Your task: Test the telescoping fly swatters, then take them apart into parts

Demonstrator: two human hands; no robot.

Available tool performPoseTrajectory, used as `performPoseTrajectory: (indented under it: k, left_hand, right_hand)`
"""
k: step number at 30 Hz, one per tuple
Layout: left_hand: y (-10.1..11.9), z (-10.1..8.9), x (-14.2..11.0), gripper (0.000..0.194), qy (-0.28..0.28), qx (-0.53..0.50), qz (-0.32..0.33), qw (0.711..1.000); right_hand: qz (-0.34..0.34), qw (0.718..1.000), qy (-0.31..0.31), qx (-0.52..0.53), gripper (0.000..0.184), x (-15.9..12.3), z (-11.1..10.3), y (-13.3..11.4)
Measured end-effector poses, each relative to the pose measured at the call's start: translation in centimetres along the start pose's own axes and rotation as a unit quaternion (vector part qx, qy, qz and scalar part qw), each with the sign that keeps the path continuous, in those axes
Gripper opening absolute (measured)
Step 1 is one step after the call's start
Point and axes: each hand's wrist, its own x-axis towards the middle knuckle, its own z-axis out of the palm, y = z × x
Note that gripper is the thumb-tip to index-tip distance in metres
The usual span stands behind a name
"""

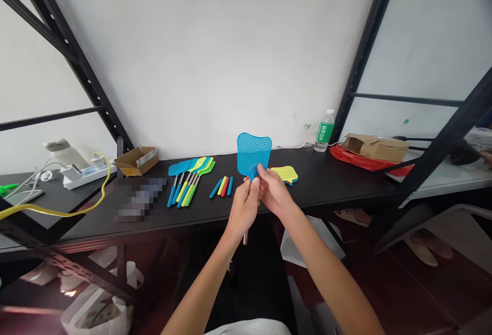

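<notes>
Steady thumb pressure close to the neck, with the slim metallic rod (245, 237) held in line, should keep the blue perforated plastic paddle (253, 153) from twisting. The left grip (243, 206) wraps the rod, the right grip (274, 189) pinches the paddle's base, and its mesh rises just beyond both

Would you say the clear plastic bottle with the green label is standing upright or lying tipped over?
Upright: the clear plastic bottle with the green label stands on its base, white cap uppermost.
</notes>
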Motion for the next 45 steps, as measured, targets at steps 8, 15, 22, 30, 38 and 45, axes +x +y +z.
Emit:
performPoseTrajectory:
  k: [8, 15, 22, 30, 38, 45]
  left_hand:
    - [0.0, 0.5, -1.2, 0.05, -0.032, -0.101, -0.036, 0.994]
    - [0.0, 1.2, -3.5, 0.052, -0.114, -0.174, -0.075, 0.975]
    - [-2.8, -1.1, -4.8, 0.044, -0.076, -0.185, -0.125, 0.972]
    - [-3.8, -3.5, 2.0, 0.04, 0.06, -0.02, -0.112, 0.992]
    - [-5.0, -5.4, 9.4, 0.051, 0.139, 0.153, -0.087, 0.975]
    - [-5.2, -5.2, 11.6, 0.061, 0.14, 0.257, -0.06, 0.954]
  right_hand:
    - [0.06, 0.996, 0.047, 0.051, 0.035, 0.0, 0.4, 1.1]
    - [0.059, 0.991, 0.038, 0.111, 0.026, -0.4, -0.5, -2.1]
    - [-0.115, 0.942, 0.293, -0.119, 0.026, 1.1, -12.2, -6.9]
    - [0.029, 0.645, 0.342, -0.683, 0.056, 0.4, -20.2, -7.1]
    - [-0.014, 0.575, 0.255, -0.777, 0.044, 0.6, -14.8, -6.7]
    - [0.062, 0.585, 0.071, -0.805, 0.042, 1.3, -10.3, -3.1]
